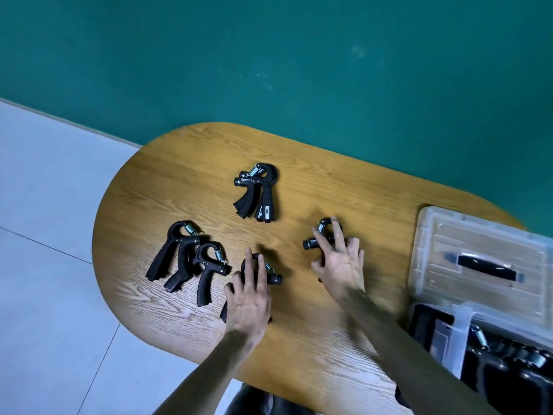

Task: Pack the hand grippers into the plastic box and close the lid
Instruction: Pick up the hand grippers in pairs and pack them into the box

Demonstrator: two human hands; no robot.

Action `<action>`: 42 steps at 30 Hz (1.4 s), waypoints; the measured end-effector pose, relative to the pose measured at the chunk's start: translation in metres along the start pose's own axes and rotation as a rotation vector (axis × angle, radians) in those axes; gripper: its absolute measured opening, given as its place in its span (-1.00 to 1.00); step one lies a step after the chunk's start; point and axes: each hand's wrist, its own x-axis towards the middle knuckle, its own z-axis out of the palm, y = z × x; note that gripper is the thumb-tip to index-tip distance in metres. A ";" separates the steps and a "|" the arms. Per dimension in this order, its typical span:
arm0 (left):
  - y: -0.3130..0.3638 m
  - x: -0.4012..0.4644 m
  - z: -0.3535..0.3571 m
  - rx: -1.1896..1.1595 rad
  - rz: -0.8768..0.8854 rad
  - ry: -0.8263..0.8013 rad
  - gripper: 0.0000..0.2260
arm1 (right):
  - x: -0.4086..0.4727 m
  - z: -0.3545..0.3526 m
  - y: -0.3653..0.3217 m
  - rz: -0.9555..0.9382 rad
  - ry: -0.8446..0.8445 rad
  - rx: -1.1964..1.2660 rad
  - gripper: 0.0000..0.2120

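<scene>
Several black hand grippers with steel springs lie on the wooden table. One hand gripper lies alone at the middle back. Two more, a left gripper and a smaller-looking one, overlap at the left. My left hand lies over a gripper, fingers spread on it. My right hand covers another gripper, fingers curling around it. The clear plastic box at the right holds several grippers, and its lid with a black handle lies open behind it.
A green wall rises behind the table. Pale floor tiles show to the left, beyond the table's rounded end. The box hangs partly out of view at the bottom right.
</scene>
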 end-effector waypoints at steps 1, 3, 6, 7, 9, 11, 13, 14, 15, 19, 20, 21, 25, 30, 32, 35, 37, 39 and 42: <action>0.003 -0.004 -0.008 -0.002 -0.017 -0.006 -0.30 | -0.012 -0.002 -0.002 0.001 0.000 0.015 -0.30; 0.010 -0.013 -0.026 0.002 -0.028 -0.005 -0.29 | -0.036 -0.010 -0.008 -0.013 0.015 0.044 -0.31; 0.021 -0.033 -0.050 0.014 -0.009 -0.010 -0.15 | -0.074 -0.022 -0.018 -0.019 0.037 0.060 -0.32; 0.024 -0.040 -0.059 0.032 0.001 -0.012 -0.08 | -0.087 -0.027 -0.021 -0.012 0.054 0.060 -0.32; 0.030 -0.051 -0.073 0.048 0.014 0.000 -0.09 | -0.109 -0.036 -0.027 -0.005 0.110 0.080 -0.32; 0.036 -0.068 -0.091 0.052 0.027 0.049 -0.27 | -0.132 -0.047 -0.032 -0.004 0.155 0.102 -0.32; 0.045 -0.086 -0.105 0.066 0.028 0.078 -0.33 | -0.153 -0.058 -0.037 0.006 0.168 0.102 -0.32; 0.050 -0.093 -0.109 0.076 0.032 0.090 -0.32 | -0.161 -0.063 -0.039 0.012 0.180 0.096 -0.32; 0.055 -0.101 -0.114 0.086 0.039 0.111 -0.31 | -0.169 -0.069 -0.040 0.018 0.203 0.086 -0.32; 0.067 -0.133 -0.128 0.067 0.064 0.142 -0.31 | -0.199 -0.091 -0.041 0.045 0.275 0.091 -0.30; 0.070 -0.139 -0.131 0.060 0.074 0.151 -0.31 | -0.206 -0.096 -0.039 0.035 0.298 0.089 -0.29; 0.072 -0.145 -0.134 0.053 0.089 0.161 -0.32 | -0.212 -0.100 -0.036 0.026 0.322 0.086 -0.29; 0.093 -0.162 -0.140 0.028 0.135 0.210 -0.33 | -0.232 -0.110 -0.022 0.041 0.393 0.098 -0.29; 0.129 -0.178 -0.135 0.017 0.166 0.242 -0.33 | -0.254 -0.112 0.010 0.097 0.472 0.105 -0.30; 0.149 -0.182 -0.128 0.014 0.194 0.243 -0.34 | -0.265 -0.113 0.031 0.120 0.470 0.114 -0.30; 0.180 -0.188 -0.117 0.027 0.237 0.241 -0.34 | -0.281 -0.115 0.063 0.148 0.495 0.143 -0.29; 0.207 -0.192 -0.108 0.020 0.262 0.238 -0.34 | -0.293 -0.117 0.089 0.174 0.506 0.169 -0.28; 0.235 -0.195 -0.099 0.021 0.283 0.237 -0.35 | -0.305 -0.117 0.115 0.191 0.516 0.183 -0.27; 0.278 -0.199 -0.084 0.016 0.308 0.235 -0.38 | -0.318 -0.113 0.161 0.217 0.512 0.206 -0.23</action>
